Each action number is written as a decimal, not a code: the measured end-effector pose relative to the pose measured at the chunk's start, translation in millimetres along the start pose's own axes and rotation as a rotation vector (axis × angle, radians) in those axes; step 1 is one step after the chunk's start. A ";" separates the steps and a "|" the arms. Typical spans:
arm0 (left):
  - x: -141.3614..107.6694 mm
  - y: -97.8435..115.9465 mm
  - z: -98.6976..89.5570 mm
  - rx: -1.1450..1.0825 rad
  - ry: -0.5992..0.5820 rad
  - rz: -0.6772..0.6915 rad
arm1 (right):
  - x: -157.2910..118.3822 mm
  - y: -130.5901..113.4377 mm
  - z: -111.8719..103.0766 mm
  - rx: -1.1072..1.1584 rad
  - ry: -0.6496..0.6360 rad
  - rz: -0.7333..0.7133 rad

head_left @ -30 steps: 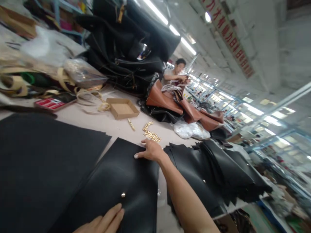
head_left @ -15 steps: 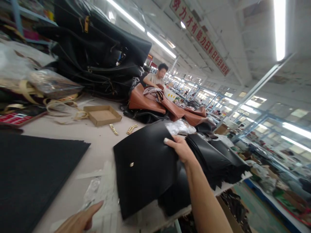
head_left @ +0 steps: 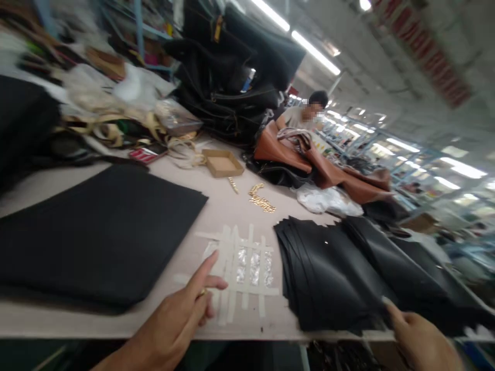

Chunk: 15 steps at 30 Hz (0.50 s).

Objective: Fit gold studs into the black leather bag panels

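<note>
My left hand [head_left: 189,309] is over the table front with its index finger stretched out and the others loosely bent; it holds nothing. A ring shows on one finger. Under and beside it are pale tape strips [head_left: 230,288] stuck on the table in a grid, with clear shiny film between them. My right hand [head_left: 421,335], partly blurred, is at the front right corner of a black leather panel [head_left: 328,278] with a small gold stud. This panel lies on top of a fanned stack. The thumb presses on its edge; the other fingers are hidden.
A stack of large black sheets [head_left: 100,232] lies left. Gold chain pieces [head_left: 262,201] and a shallow cardboard box [head_left: 222,164] are behind. Black bags [head_left: 235,77] and brown leather pieces [head_left: 325,165] are piled at the back, near another person [head_left: 299,116]. More black panels [head_left: 394,252] lie right.
The black panel that my right hand held up over the tape is now down on the stack at right. My left hand has come further into view. The camera has turned left.
</note>
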<state>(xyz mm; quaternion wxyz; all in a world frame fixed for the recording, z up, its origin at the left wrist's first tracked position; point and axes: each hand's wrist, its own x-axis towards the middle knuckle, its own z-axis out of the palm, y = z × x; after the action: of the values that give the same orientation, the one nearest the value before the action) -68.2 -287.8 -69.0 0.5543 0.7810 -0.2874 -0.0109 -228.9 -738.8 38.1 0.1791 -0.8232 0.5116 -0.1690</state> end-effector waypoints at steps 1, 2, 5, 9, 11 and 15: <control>-0.4 8.7 -3.1 -0.004 -0.024 0.009 | -1.6 -3.5 -0.5 -0.065 0.066 -0.096; 0.0 15.0 -5.9 -0.001 -0.061 0.004 | -6.4 -12.5 2.7 -0.090 0.085 -0.192; 0.8 23.1 -12.1 0.021 -0.071 0.018 | -50.7 -67.4 30.1 0.054 -0.077 -0.518; -3.6 25.7 -18.6 0.074 -0.067 0.010 | -146.4 -157.0 81.2 0.339 -0.482 -0.956; -6.1 27.0 -23.4 0.100 -0.069 0.029 | -184.5 -188.5 100.8 0.416 -0.598 -1.039; -9.1 23.9 -32.9 0.177 -0.016 0.159 | -224.8 -217.5 124.1 0.526 -0.718 -1.045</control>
<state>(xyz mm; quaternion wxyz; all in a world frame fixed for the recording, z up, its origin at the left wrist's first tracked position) -75.1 -260.6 -38.2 0.4799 0.8016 -0.3528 0.0525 -95.9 -431.1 9.5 0.4263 -0.8962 -0.1018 -0.0687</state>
